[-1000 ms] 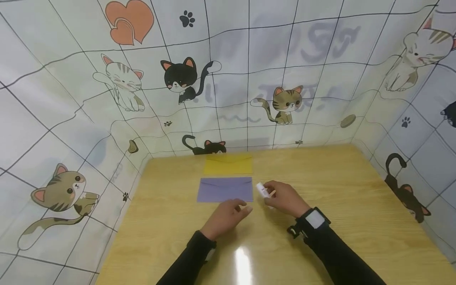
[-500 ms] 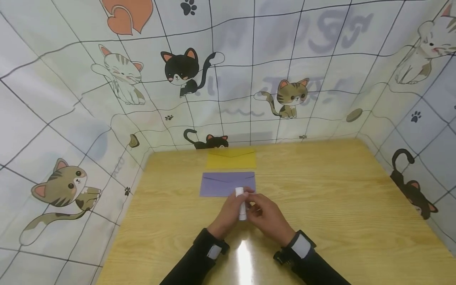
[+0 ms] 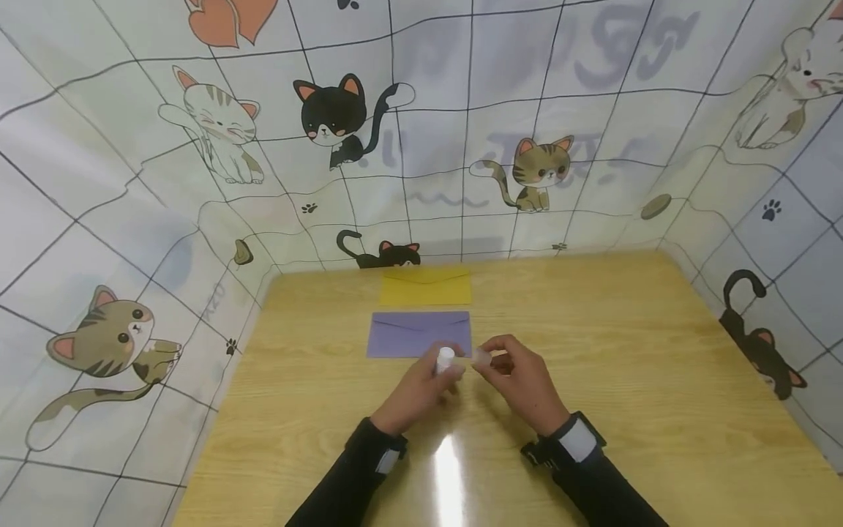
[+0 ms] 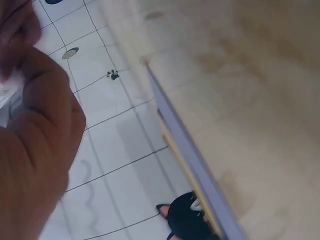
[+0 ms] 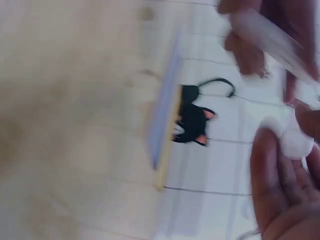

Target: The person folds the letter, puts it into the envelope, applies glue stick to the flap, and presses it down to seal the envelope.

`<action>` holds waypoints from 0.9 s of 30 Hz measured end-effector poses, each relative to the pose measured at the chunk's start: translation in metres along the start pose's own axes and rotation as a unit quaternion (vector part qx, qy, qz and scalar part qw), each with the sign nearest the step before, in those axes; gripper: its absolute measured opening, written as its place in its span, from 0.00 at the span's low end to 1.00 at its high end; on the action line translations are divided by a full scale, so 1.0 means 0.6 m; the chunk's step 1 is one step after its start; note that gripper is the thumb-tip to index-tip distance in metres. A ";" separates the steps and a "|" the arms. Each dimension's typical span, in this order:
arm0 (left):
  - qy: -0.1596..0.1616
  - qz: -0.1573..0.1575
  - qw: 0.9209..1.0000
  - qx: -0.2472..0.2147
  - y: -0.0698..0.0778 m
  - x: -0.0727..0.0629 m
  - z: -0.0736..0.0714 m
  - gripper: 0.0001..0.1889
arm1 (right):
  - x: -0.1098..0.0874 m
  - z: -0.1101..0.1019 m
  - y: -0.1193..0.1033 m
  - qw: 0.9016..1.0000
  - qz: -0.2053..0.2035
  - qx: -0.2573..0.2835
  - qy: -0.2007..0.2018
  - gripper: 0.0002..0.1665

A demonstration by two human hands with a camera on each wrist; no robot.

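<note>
My left hand (image 3: 416,388) grips a white glue stick (image 3: 446,358) upright, over the near right corner of the purple envelope (image 3: 398,338). Just to its right, my right hand (image 3: 527,380) pinches a small whitish cap (image 3: 483,359) between thumb and fingers, apart from the tube. The right wrist view shows the glue stick (image 5: 274,41), blurred, above the round cap (image 5: 296,144). In the left wrist view the left hand (image 4: 37,125) fills the left side, and its fingers mostly hide the tube.
A yellow envelope (image 3: 426,287) lies flat behind the purple one, near the table's far edge. The wooden table (image 3: 612,351) is enclosed on its back and sides by white cloth (image 3: 435,161) printed with cats. A bright reflection lies on the table in front.
The right hand brought the glue stick leftward to the left hand, which took hold of it. Since then the right hand has drawn away to the right with the cap.
</note>
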State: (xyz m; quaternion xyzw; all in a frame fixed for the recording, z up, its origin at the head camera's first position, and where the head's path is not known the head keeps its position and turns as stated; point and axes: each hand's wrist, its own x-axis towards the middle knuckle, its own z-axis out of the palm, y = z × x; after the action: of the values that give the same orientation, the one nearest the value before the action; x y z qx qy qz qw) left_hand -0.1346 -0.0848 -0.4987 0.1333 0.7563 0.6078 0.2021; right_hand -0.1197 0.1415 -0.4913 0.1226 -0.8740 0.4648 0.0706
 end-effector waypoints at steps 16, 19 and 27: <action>0.002 0.071 0.969 0.235 0.024 -0.018 -0.004 0.08 | 0.025 -0.036 -0.026 0.959 -0.265 -0.085 -0.051 0.23; 0.003 0.070 0.968 0.240 0.020 -0.019 -0.001 0.08 | 0.023 -0.027 -0.020 0.944 -0.301 -0.132 -0.032 0.24; 0.010 0.082 0.960 0.266 0.016 -0.023 0.008 0.07 | 0.023 -0.008 -0.013 0.933 -0.286 -0.215 -0.015 0.08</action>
State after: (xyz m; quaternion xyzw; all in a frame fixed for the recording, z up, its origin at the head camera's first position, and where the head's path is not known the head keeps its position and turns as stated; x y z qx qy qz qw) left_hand -0.1205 -0.0850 -0.4882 0.2375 0.8792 0.4004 0.1012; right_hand -0.1306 0.1391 -0.4792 0.3566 -0.8819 0.2236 0.2123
